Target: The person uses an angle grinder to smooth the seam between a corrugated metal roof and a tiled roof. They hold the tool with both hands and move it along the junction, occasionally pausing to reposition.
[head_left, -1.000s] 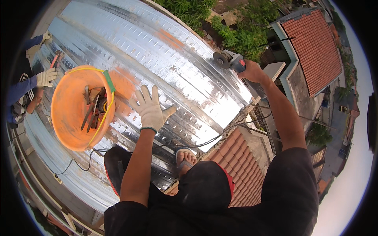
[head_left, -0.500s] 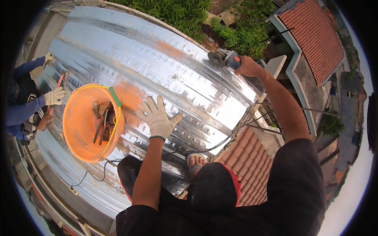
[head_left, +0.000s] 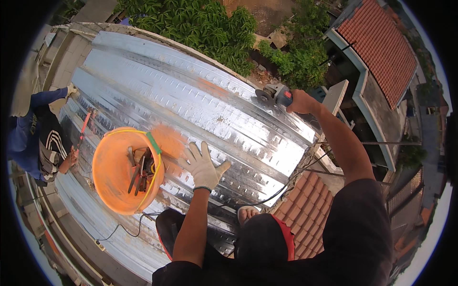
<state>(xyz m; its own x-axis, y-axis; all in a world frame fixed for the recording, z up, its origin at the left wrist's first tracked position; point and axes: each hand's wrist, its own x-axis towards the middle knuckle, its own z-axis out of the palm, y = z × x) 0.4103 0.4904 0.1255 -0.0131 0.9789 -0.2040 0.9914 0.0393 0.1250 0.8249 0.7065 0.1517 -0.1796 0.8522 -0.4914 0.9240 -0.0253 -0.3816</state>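
The left hand [head_left: 204, 166] wears a white glove. It lies flat on the shiny metal roof sheet [head_left: 191, 102] with its fingers spread wide, so its grip is released and holds nothing. Just beside it, on the left, sits an orange bucket [head_left: 119, 174] with tools [head_left: 138, 169] inside. A green and yellow strap lies over the bucket's rim.

The right hand [head_left: 300, 101] is bare. Its grip is clenched around an angle grinder [head_left: 273, 95], far out at the right edge of the roof sheet. The grinder's round disc points to the left, right at the sheet.

A black cable [head_left: 267, 196] runs across the sheet below the gloved hand. A bare foot [head_left: 247, 213] rests near the sheet's edge, next to red roof tiles [head_left: 307, 209].

At the far left another person [head_left: 36, 138] in a blue sleeve crouches by the sheet, well apart from the bucket. Green bushes [head_left: 205, 24] grow behind the roof.
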